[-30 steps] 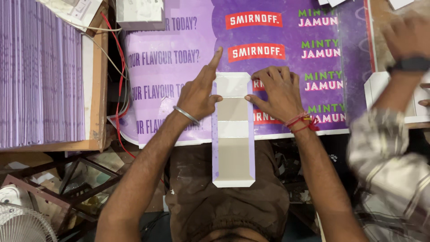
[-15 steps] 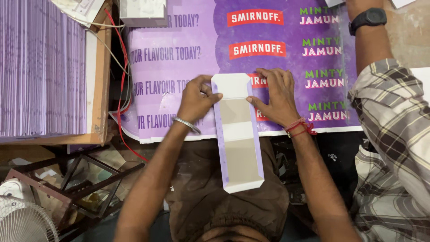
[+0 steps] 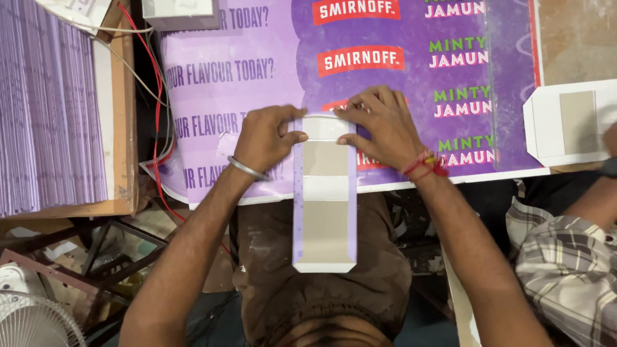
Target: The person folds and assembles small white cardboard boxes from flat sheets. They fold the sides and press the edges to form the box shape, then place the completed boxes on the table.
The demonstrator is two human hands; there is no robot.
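A: Where is the long cardboard blank [image 3: 324, 212]?

B: Lying lengthwise over the table's [image 3: 572, 38] near edge, far end on the purple printed sheet [image 3: 257, 71].

A: And the hands?

B: Left hand [image 3: 265, 136] and right hand [image 3: 380, 125], apart, press its far flap from either side. A purple stack [image 3: 48, 109] sits left.
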